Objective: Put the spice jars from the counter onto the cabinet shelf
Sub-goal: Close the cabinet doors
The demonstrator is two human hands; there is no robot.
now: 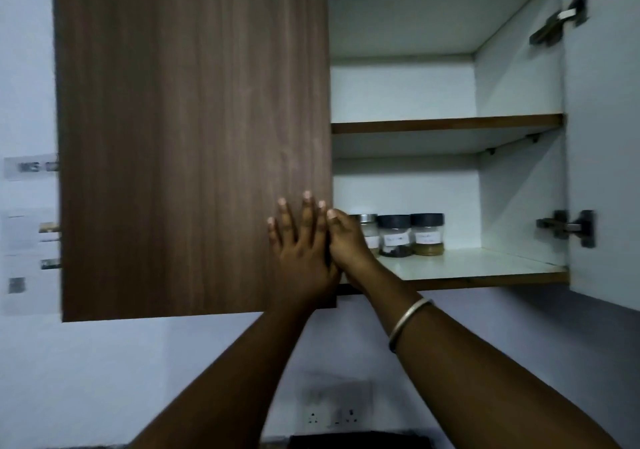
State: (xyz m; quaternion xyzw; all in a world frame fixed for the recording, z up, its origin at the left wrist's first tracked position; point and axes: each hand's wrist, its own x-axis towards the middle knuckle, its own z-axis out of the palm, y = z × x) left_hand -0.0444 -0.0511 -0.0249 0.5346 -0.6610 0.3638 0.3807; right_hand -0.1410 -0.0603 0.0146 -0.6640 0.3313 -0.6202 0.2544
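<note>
Two hands raised: left hand (pixel 299 240) flat, fingers spread, on cabinet door (pixel 194 136); right hand (pixel 346 240) curled, empty, beside spice jars (pixel 410 235).

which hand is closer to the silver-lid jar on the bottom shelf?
Right. The right hand is at the door edge, overlapping the silver-lid jar in view. The left hand lies flat on the closed door, farther left.

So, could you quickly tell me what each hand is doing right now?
Left hand: open, flat on the closed door.
Right hand: cannot tell; fingers hidden.
</note>
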